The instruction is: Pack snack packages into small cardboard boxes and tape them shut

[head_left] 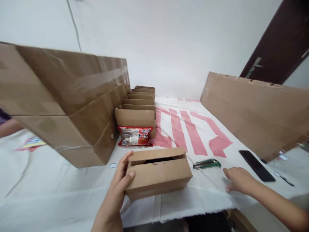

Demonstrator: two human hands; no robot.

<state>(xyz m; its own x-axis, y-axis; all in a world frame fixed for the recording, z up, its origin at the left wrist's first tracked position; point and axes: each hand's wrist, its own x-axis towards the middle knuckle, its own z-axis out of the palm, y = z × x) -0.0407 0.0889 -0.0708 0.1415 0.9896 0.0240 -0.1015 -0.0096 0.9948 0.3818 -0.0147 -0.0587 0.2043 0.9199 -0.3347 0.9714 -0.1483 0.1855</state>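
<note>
A: Your left hand (120, 182) has the cardboard box (160, 175) by its left end, near the front edge of the bench (210, 198). I'd judge you're at the steadying step: a dark slot shows between the top flaps.

B: Agreed. That grip pinches the box, your thumb on the near flap and your fingers around the far side. Your right hand (238, 180) has its grip spread, thumb apart from forefinger, nothing between them. Your fingertips point toward the green utility knife (209, 163), not touching it.

A: To my mind, your next move calls for a firm left hold, so the box can't skid on the cloth, and a careful right hand, whether it goes to the flaps or the knife. I can't tell if the blade is out.

B: Any writing you can use?

A: Little. Behind your box, the red packet (135, 136) bears bold characters, white on red and red on white, too blurred to read surely. The small blue-edged label (113, 165) left of your hand is unreadable.

B: And you'll find large pinkish-red printing (193, 132) across the cloth, but I can't make out a word or brand.
</note>
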